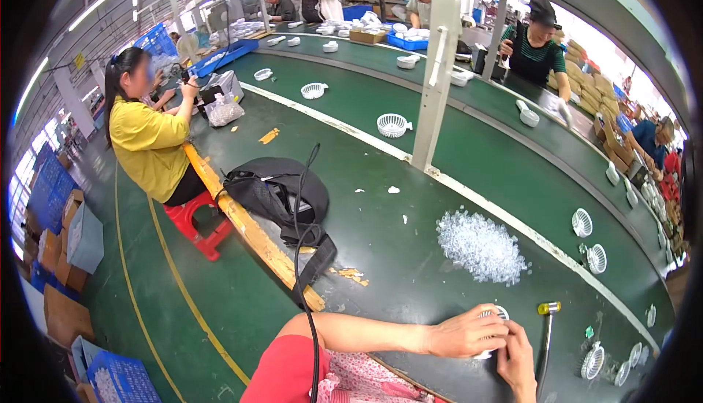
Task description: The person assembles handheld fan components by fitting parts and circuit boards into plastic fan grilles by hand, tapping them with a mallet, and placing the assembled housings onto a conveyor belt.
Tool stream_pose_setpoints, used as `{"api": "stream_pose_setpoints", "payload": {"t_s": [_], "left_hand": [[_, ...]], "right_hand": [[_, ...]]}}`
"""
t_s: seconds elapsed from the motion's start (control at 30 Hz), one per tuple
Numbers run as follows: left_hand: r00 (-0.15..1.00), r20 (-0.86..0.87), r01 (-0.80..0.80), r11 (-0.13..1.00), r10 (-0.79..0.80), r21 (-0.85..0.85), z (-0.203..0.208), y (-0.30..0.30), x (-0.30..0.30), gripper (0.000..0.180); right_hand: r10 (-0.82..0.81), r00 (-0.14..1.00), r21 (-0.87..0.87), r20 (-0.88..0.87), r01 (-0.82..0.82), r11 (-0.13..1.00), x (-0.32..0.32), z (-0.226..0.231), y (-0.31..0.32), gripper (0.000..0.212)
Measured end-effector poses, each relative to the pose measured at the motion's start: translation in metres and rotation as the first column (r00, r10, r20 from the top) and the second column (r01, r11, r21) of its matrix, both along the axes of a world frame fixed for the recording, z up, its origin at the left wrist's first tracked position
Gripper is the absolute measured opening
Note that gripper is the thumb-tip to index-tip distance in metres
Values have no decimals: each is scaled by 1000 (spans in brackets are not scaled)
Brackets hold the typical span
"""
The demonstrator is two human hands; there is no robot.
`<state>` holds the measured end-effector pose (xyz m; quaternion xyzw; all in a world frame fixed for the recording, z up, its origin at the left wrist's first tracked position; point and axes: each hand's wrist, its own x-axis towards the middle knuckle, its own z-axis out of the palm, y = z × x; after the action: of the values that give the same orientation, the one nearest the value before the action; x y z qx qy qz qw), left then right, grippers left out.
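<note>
Both of my hands are together at the near edge of the dark worktable, around a round white slatted plastic basket part [495, 313]. My left hand [466, 334] reaches in from the left, its fingers curled over the part. My right hand [518, 357] grips at its right side with bent fingers. Between them, much of the part is hidden by the fingers. Just right of my right hand lies a small mallet with a yellow head [548, 308] and dark handle. Beyond my hands spreads a heap of small clear plastic pieces [481, 248].
A green conveyor [351, 113] carries more white slatted parts [394, 125] past a pale metal post [438, 66]. A black backpack [274, 190] lies on the table's left, and a dark cable hangs before me. A yellow-clad person [150, 128] sits at left; others work across the belt.
</note>
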<state>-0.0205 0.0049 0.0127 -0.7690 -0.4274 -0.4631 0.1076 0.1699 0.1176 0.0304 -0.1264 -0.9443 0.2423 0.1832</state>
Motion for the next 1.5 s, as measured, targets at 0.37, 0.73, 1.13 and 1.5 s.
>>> {"api": "stream_pose_setpoints", "payload": {"t_s": [0.37, 0.73, 1.13, 1.5], "left_hand": [[939, -19, 290, 822, -343, -490, -13, 3, -4, 42], [967, -185, -208, 963, 176, -173, 11, 1, -11, 37], [918, -194, -364, 929, 345, -72, 11, 20, -32, 33], [944, 26, -318, 930, 328, -185, 10, 19, -28, 34]], "right_hand": [[63, 998, -79, 28, -61, 995, -8, 7, 18, 31], [-107, 989, -765, -106, -12, 644, -33, 1, 11, 44], [-188, 969, -373, -160, 117, 921, -45, 2, -13, 15], [-220, 945, -402, -242, 109, 909, -43, 9, -14, 12]]}}
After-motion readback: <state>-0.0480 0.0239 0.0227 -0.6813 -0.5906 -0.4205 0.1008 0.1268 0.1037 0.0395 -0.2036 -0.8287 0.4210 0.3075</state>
